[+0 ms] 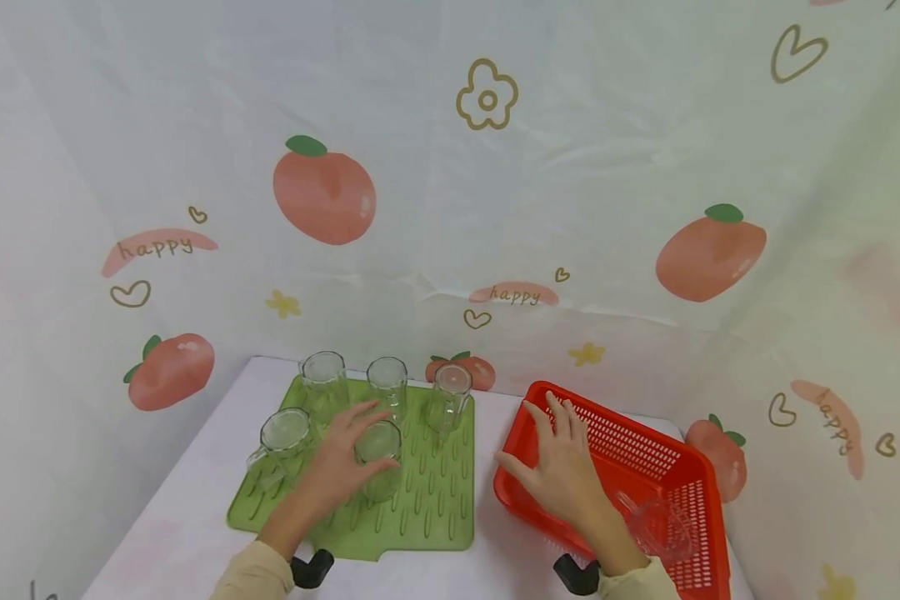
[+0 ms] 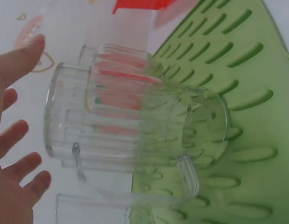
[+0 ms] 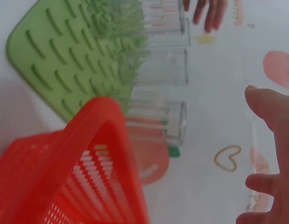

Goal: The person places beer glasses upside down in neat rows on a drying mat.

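Observation:
In the head view my left hand [image 1: 336, 462] hovers beside a clear glass mug [image 1: 379, 482] on the green drying mat [image 1: 438, 517]. Its fingers are spread, and the left wrist view shows a gap between the hand [image 2: 16, 154] and the upright mug [image 2: 135, 112]. Over the left side of a red plastic basket [image 1: 708, 475] is my right hand [image 1: 562, 467], fingers apart and holding nothing. Another glass mug [image 1: 663, 529] lies inside the basket, partly hidden by the right forearm. The right wrist view shows the basket [image 3: 102, 121] below that hand [image 3: 275, 140].
Several more glass mugs stand on the mat: one at left [image 1: 285, 433], others along the back, including a back-left mug [image 1: 324, 375], a back-middle mug [image 1: 387, 383] and a back-right mug [image 1: 450, 400]. A patterned curtain [image 1: 420, 250] hangs behind the white table [image 1: 172, 508].

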A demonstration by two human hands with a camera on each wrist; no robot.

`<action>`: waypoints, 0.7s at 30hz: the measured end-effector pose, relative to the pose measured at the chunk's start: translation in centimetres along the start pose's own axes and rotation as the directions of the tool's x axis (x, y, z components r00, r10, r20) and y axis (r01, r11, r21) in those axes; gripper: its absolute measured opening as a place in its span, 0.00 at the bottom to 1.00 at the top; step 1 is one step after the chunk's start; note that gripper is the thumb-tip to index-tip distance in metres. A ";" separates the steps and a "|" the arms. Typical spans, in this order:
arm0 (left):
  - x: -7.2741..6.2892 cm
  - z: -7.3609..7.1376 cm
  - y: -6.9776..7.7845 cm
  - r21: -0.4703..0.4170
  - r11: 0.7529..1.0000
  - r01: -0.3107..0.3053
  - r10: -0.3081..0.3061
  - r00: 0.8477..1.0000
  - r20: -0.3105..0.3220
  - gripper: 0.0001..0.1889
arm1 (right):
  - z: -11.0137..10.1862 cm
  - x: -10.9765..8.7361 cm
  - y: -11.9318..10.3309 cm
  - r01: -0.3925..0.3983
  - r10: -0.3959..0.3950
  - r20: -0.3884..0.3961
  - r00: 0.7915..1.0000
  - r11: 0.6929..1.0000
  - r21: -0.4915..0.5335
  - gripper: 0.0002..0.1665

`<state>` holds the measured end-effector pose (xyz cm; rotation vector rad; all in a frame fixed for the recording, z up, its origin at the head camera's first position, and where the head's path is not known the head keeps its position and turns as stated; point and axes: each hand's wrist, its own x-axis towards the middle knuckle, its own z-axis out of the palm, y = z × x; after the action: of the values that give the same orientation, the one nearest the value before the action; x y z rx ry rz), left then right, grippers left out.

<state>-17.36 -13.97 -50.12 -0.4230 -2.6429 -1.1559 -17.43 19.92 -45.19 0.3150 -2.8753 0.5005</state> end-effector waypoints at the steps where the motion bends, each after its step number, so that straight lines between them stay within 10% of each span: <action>1: 0.0 -0.2 0.0 0.001 1.000 -0.016 0.016 1.000 -0.021 0.40 | -0.1 -0.1 0.2 -0.005 0.005 0.001 1.000 1.000 -0.005 0.53; 14: -0.5 -3.7 -2.4 0.051 0.993 -0.109 0.118 0.967 -0.226 0.53 | -1.3 -1.1 3.5 -0.036 0.036 0.001 0.999 0.999 -0.032 0.54; 21: -1.4 -5.2 -4.1 0.099 0.995 0.004 0.014 0.983 -0.181 0.60 | -1.9 -1.3 4.6 -0.047 0.046 -0.008 0.999 0.998 -0.040 0.56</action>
<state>-17.03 -20.76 -49.90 -0.2904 -2.5258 -1.0050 -16.96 25.01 -45.22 0.2400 -2.8878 0.4495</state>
